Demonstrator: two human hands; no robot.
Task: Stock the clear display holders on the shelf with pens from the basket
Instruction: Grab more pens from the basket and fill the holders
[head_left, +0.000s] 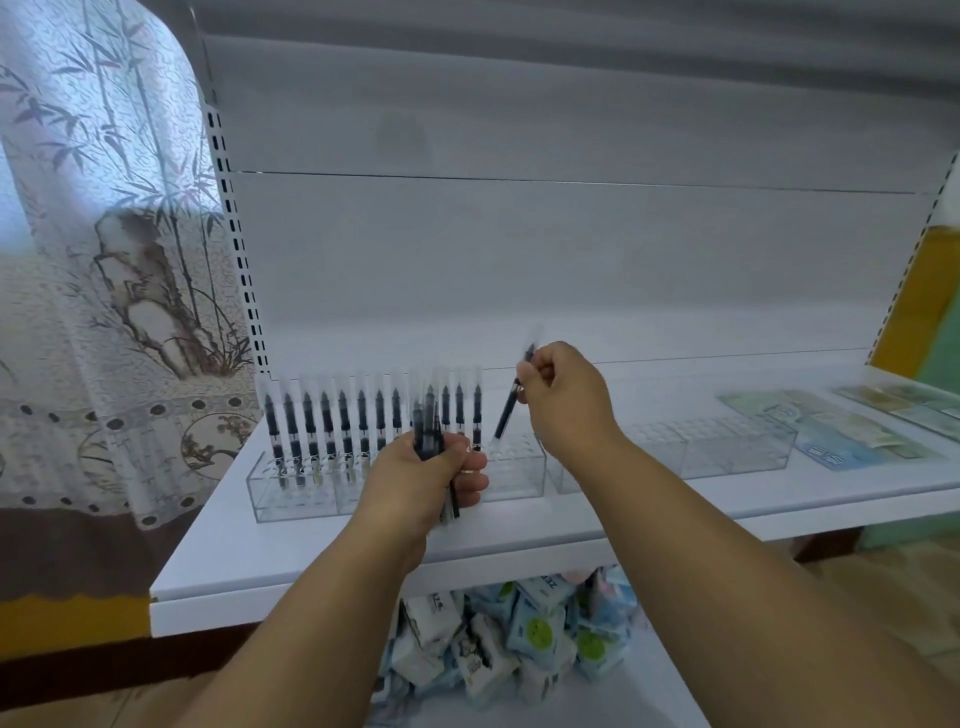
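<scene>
A bundle of pens (434, 436) is gripped in the left hand (423, 475) in front of the clear holder (291, 493) on the white shelf (649, 514). A single pen (511, 402) is pinched, tilted, by the right hand (563, 397), its lower tip at the holder's top. A row of pens (363, 421) is stood upright in the holder.

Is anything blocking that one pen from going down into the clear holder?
Nothing visible. The right hand holds the pen tilted, its lower tip just above the holder's empty right end; the standing pens are to its left.
</scene>
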